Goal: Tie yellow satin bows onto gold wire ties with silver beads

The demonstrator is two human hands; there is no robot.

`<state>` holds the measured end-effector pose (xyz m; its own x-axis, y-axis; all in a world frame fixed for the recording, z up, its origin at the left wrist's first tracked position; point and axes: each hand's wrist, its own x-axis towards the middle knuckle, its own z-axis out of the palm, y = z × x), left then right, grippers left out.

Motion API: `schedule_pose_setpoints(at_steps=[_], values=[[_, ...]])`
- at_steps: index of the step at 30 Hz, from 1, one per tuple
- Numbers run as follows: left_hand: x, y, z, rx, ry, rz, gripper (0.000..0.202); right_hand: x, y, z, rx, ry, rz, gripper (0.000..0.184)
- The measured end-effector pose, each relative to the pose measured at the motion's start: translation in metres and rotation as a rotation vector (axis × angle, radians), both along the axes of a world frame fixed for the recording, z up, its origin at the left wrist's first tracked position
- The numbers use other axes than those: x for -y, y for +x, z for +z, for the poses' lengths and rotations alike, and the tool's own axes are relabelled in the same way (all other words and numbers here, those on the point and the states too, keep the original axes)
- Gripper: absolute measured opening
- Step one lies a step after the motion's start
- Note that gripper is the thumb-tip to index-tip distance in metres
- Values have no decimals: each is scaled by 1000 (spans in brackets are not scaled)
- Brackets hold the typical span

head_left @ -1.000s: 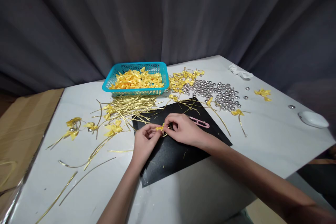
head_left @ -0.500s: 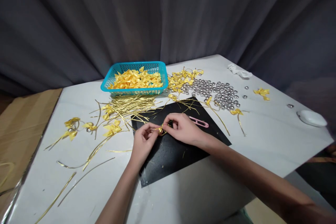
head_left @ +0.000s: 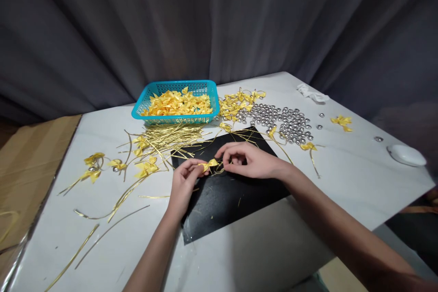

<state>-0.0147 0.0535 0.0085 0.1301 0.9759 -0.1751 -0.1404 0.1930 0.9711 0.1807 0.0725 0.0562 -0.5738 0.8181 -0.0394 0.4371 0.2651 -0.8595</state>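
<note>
My left hand (head_left: 185,180) pinches a yellow ribbon bow (head_left: 210,164) between thumb and fingers, over the black mat (head_left: 226,210). A thin gold tie (head_left: 219,171) curls out from the bow's right side in a small loop. Just right of it, my right hand (head_left: 248,159) has thumb and forefinger closed on the gold tie, the other fingers curled. Its fingertips partly hide the tie's end. Beyond the mat, a bundle of gold ties (head_left: 174,137) lies in front of a blue basket (head_left: 141,112) heaped with yellow bows (head_left: 178,102).
Silver beads (head_left: 294,123) are spread right of the basket, beside a pile of bows with ties (head_left: 239,102). Loose bows (head_left: 147,166) and long gold strands (head_left: 118,200) lie at left. A white computer mouse (head_left: 407,154) and crumpled tissue (head_left: 312,93) sit at right.
My right hand has drawn slightly right and up from my left, so the bow between them shows more fully. The pink cutter on the mat is now covered by my right hand.
</note>
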Motion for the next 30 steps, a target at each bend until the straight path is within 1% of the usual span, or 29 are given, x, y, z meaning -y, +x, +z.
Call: schedule_pose_setpoints(at_steps=[3, 7, 9, 12, 15, 17, 19, 20, 22, 24, 25, 30], values=[[-1, -2, -1, 56, -20, -23, 13, 1, -3, -1, -103, -87, -31, 10], [-2, -4, 0, 113, -34, -13, 13, 1, -8, -12, -241, -229, -5, 14], [-2, -4, 1, 124, -34, -1, 14, 1, -8, -16, -261, -244, 6, 15], [-2, -3, 0, 111, -27, 11, 16, 1, -8, -14, -206, -116, -22, 13], [-1, -1, -2, 71, -11, 38, 18, 3, -9, -5, -168, 4, -34, 7], [-1, 1, -3, 39, 3, 52, 18, 7, -11, 1, -156, 63, 15, 6], [-1, 2, -2, 8, 18, 41, 17, 10, -14, 2, -126, 152, 62, 5], [0, 2, -1, -5, 25, 27, 16, 11, -16, 2, -96, 198, 48, 6], [0, 2, 0, -27, 37, -5, 14, 12, -21, -3, -24, 262, -58, 6], [0, 1, 2, -45, 49, -26, 13, 11, -24, -7, 33, 282, -169, 6], [1, 0, 2, -52, 55, -32, 13, 11, -25, -9, 48, 280, -196, 6], [1, -1, 1, -80, 78, -50, 12, 10, -29, -15, 66, 256, -230, 8]])
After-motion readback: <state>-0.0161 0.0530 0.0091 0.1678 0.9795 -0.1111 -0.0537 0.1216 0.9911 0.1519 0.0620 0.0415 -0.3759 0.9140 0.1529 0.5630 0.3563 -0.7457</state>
